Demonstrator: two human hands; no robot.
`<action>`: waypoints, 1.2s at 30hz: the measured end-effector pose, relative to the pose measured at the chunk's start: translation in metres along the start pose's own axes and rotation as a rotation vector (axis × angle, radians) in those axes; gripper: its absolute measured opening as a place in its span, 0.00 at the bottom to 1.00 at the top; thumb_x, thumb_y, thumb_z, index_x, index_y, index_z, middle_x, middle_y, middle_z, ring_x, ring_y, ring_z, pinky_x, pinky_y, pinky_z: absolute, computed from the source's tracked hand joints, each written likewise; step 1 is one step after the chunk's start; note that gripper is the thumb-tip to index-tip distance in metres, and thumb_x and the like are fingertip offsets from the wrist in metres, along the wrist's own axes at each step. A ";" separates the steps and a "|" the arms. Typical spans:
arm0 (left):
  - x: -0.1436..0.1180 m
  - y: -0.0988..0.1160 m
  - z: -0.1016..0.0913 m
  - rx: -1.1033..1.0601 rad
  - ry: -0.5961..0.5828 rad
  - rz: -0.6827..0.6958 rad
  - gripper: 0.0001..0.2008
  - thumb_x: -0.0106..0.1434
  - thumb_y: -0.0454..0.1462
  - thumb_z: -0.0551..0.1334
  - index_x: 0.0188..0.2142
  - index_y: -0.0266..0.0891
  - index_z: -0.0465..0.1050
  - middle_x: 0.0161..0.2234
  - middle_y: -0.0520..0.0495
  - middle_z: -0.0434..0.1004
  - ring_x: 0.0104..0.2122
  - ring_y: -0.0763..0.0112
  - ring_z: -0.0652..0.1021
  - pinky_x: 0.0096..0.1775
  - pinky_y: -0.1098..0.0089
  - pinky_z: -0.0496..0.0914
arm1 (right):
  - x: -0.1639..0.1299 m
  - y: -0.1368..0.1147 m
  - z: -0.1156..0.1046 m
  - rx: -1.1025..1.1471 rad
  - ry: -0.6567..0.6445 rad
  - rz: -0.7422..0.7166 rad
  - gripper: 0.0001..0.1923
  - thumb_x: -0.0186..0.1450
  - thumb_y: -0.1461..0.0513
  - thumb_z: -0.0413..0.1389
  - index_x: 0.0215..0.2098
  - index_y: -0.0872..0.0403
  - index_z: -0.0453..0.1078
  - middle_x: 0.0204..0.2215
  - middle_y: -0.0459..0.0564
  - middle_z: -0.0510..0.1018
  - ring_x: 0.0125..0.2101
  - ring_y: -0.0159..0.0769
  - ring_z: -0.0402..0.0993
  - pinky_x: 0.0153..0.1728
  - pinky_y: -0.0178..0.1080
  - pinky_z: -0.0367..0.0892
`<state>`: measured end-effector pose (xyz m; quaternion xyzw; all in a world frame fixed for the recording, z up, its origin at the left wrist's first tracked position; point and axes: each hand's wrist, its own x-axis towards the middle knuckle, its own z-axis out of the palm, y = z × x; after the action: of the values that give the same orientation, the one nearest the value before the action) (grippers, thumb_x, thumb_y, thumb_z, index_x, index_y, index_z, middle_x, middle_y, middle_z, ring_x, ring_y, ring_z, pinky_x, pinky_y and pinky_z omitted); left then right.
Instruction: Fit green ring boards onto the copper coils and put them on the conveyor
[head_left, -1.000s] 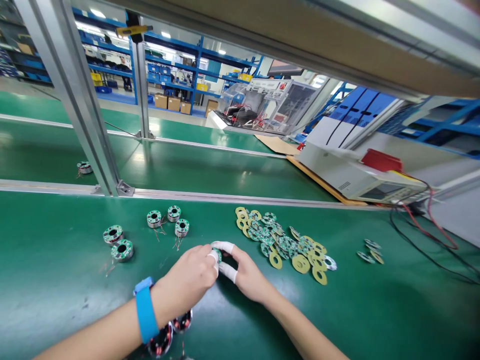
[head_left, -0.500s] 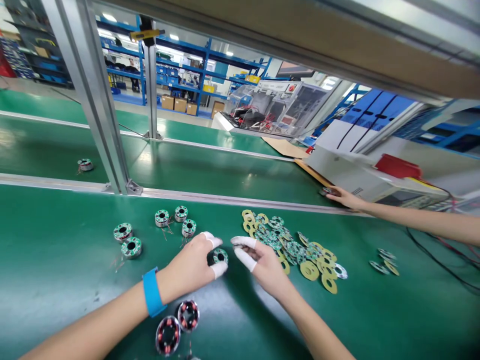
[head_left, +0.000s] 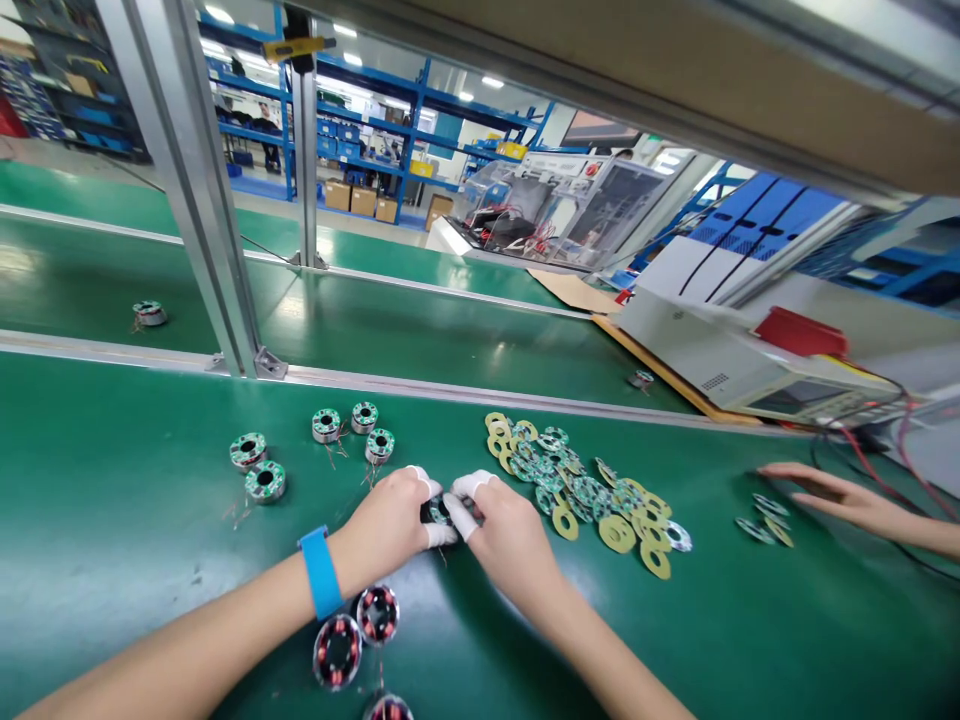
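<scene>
My left hand (head_left: 390,522), with white finger cots and a blue wristband, grips a motor stator (head_left: 438,512) topped by a green ring circuit board. Fingers of my right hand (head_left: 504,525), also in white finger cots, are closed at the stator's right edge and partly cover it. A thin wire hangs below the stator. Left of my hands stand several board-topped stators (head_left: 265,482). Nearer to me lie stators with red copper windings (head_left: 337,652) and no board on top. Right of my hands is a pile of green ring boards (head_left: 589,492) mixed with yellow rings (head_left: 616,533).
A co-worker's hand (head_left: 832,495) is at the right, beside a few loose ring boards (head_left: 772,515). An aluminium post (head_left: 187,190) rises at the left. Single stators (head_left: 150,314) rest on the strip beyond the metal rail (head_left: 420,390). A white instrument (head_left: 720,335) stands at the back right.
My right hand has moved left and now meets the stator in my left hand. The co-worker's hand has let go of a stator on the far strip and drawn back right.
</scene>
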<state>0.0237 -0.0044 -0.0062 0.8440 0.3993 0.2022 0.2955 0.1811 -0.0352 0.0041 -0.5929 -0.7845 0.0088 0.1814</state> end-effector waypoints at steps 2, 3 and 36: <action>0.000 0.000 0.001 0.024 -0.003 -0.003 0.10 0.58 0.42 0.64 0.28 0.37 0.71 0.29 0.48 0.71 0.31 0.67 0.72 0.35 0.71 0.64 | -0.001 0.000 0.002 -0.075 0.002 -0.062 0.08 0.63 0.65 0.50 0.28 0.55 0.68 0.25 0.50 0.73 0.26 0.38 0.69 0.26 0.36 0.63; 0.000 0.001 0.001 0.036 -0.003 -0.006 0.10 0.57 0.42 0.64 0.28 0.37 0.71 0.29 0.48 0.71 0.31 0.67 0.72 0.35 0.71 0.64 | -0.002 0.001 0.004 -0.089 -0.001 -0.087 0.08 0.63 0.66 0.49 0.28 0.56 0.67 0.26 0.51 0.73 0.27 0.38 0.69 0.27 0.36 0.63; 0.007 -0.015 -0.032 0.226 0.337 0.068 0.17 0.60 0.29 0.54 0.49 0.35 0.69 0.48 0.38 0.69 0.49 0.56 0.68 0.50 0.57 0.63 | -0.019 -0.038 -0.001 0.659 -0.486 -0.275 0.21 0.52 0.59 0.66 0.43 0.52 0.72 0.35 0.48 0.73 0.35 0.37 0.69 0.37 0.36 0.66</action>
<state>0.0011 0.0196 0.0079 0.8391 0.4344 0.3044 0.1209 0.1504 -0.0641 0.0089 -0.3739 -0.8314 0.3739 0.1707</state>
